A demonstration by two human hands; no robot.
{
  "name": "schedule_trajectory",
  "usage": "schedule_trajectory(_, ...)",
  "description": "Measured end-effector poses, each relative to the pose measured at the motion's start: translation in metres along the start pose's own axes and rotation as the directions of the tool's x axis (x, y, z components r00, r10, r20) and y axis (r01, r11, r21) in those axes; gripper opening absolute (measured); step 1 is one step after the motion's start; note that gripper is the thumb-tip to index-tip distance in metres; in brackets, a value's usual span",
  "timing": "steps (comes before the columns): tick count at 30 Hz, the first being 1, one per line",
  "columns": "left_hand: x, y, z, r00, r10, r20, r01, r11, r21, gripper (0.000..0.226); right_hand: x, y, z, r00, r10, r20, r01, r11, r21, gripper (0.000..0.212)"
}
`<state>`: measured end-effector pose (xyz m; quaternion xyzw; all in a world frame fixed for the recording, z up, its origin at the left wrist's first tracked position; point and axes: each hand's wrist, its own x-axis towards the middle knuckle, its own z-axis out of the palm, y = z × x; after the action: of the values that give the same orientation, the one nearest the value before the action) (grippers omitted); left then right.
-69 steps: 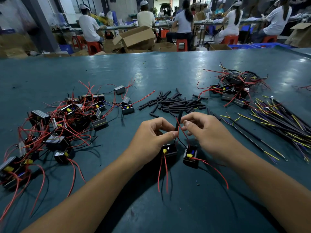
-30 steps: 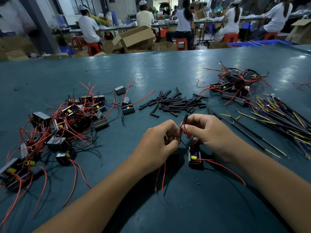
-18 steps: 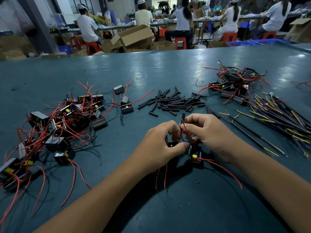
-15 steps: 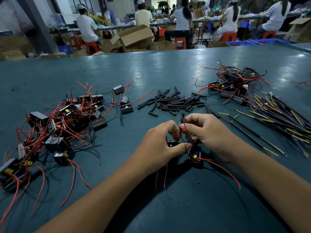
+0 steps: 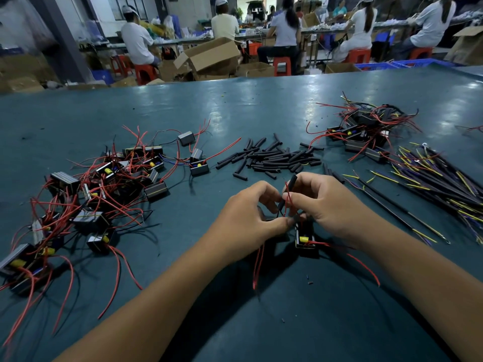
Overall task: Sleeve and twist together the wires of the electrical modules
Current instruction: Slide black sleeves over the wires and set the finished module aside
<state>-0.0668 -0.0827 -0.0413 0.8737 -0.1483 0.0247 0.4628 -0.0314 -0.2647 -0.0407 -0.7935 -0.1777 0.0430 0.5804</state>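
Both hands meet at the table's middle. My right hand [image 5: 328, 205] pinches a black sleeve [image 5: 287, 193] together with thin red wires [image 5: 286, 205] that run up through it. My left hand [image 5: 244, 218] pinches the wires lower down, thumb tip against the right hand's fingers. A small black module [image 5: 304, 237] with a yellow part lies on the table just below my right hand; a red lead trails from it to the right. A second module is hidden under my left hand, with two red leads [image 5: 257, 267] hanging out toward me.
A tangle of modules with red wires [image 5: 104, 189] covers the left of the teal table [image 5: 235, 108]. Loose black sleeves [image 5: 271, 158] lie behind my hands. Another module pile [image 5: 366, 131] and a bundle of long black cables [image 5: 431, 184] sit at right. People work at benches beyond.
My hands have closed together over the two modules and the sleeve has tilted more upright in my right hand. The left module has gone out of sight under my left hand.
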Motion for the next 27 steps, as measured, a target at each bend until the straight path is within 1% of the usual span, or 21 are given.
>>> schedule_trajectory(2, -0.001, -0.002, -0.018, 0.994, -0.039, 0.098, 0.045, 0.997, -0.06, 0.023, 0.0, 0.001, -0.002, 1.0, 0.002, 0.005, -0.002, 1.0, -0.029, 0.009)
schedule_trajectory(3, -0.001, -0.003, -0.027, 0.992, -0.047, 0.121, 0.054, 0.997, -0.05, 0.026, -0.001, 0.001, -0.003, 1.0, 0.001, 0.006, 0.0, 0.999, -0.05, 0.009)
schedule_trajectory(5, -0.002, -0.003, -0.039, 0.985, -0.049, 0.165, 0.044, 0.998, 0.035, 0.03, -0.001, 0.001, -0.006, 1.0, -0.01, 0.005, 0.011, 0.994, -0.106, 0.008)
schedule_trajectory(8, -0.002, 0.0, -0.036, 0.96, -0.071, 0.27, 0.033, 0.989, 0.144, 0.036, -0.002, 0.0, -0.008, 0.999, -0.043, -0.005, 0.042, 0.983, -0.181, 0.008)
schedule_trajectory(10, -0.002, -0.001, -0.03, 0.951, -0.087, 0.297, 0.036, 0.985, 0.171, 0.038, -0.002, 0.0, -0.008, 0.998, -0.058, -0.009, 0.054, 0.974, -0.222, 0.008)
schedule_trajectory(13, -0.001, -0.003, -0.03, 0.95, -0.082, 0.301, 0.018, 0.977, 0.211, 0.04, -0.003, 0.0, -0.008, 0.998, -0.054, -0.023, 0.047, 0.964, -0.261, 0.009)
schedule_trajectory(17, -0.002, -0.006, -0.043, 0.893, -0.081, 0.443, -0.014, 0.979, 0.205, 0.053, -0.005, -0.003, -0.01, 0.999, -0.017, -0.033, 0.006, 0.956, -0.292, 0.011)
schedule_trajectory(19, -0.002, -0.008, -0.042, 0.89, -0.061, 0.451, -0.052, 0.971, 0.235, 0.05, -0.007, -0.006, -0.01, 0.999, 0.005, -0.046, -0.019, 0.948, -0.318, 0.011)
schedule_trajectory(22, -0.002, -0.006, -0.029, 0.925, -0.004, 0.38, -0.107, 0.957, 0.269, 0.044, -0.01, -0.011, -0.011, 0.993, 0.042, -0.107, -0.08, 0.919, -0.385, 0.013)
schedule_trajectory(23, -0.003, -0.006, -0.025, 0.932, 0.007, 0.362, -0.116, 0.953, 0.28, 0.044, -0.012, -0.013, -0.011, 0.989, 0.076, -0.125, -0.118, 0.921, -0.371, 0.014)
schedule_trajectory(24, -0.003, -0.006, -0.022, 0.939, 0.014, 0.344, -0.118, 0.951, 0.285, 0.045, -0.013, -0.015, -0.011, 0.983, 0.124, -0.139, -0.163, 0.933, -0.32, 0.014)
schedule_trajectory(26, -0.003, -0.008, -0.017, 0.954, 0.031, 0.3, -0.116, 0.955, 0.272, 0.044, -0.017, -0.017, -0.01, 0.958, 0.25, -0.139, -0.268, 0.954, -0.134, 0.014)
schedule_trajectory(27, -0.003, -0.009, -0.016, 0.96, 0.038, 0.276, -0.115, 0.957, 0.268, 0.042, -0.019, -0.019, -0.01, 0.941, 0.313, -0.13, -0.319, 0.947, -0.029, 0.013)
